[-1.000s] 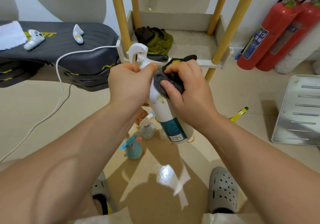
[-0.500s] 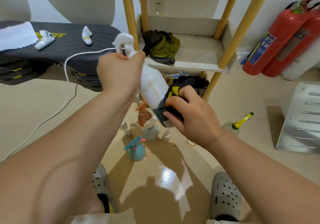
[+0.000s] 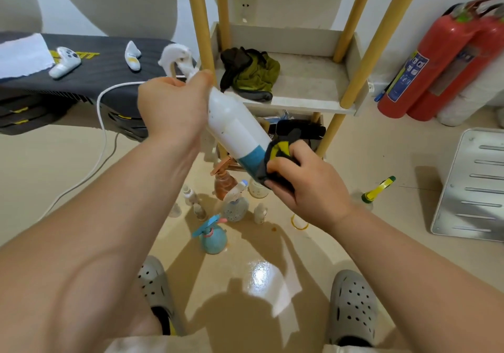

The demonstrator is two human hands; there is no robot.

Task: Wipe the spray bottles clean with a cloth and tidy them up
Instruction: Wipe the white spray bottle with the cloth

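1. Left hand curled round the neck of the white spray bottle; bottle held in the air, tilted, base toward the right hand.
2. Right hand grips the dark cloth, pressed against the bottle's blue base.
3. On the floor below the hands: teal spray bottle, amber bottle, small bottles clustered.
4. Beyond the hands: shelf with a crumpled green rag.

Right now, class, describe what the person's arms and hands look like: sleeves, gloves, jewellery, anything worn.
Both forearms are bare, with no sleeves in view. The left hand and right hand wear no gloves; no rings, watch or wristband show.
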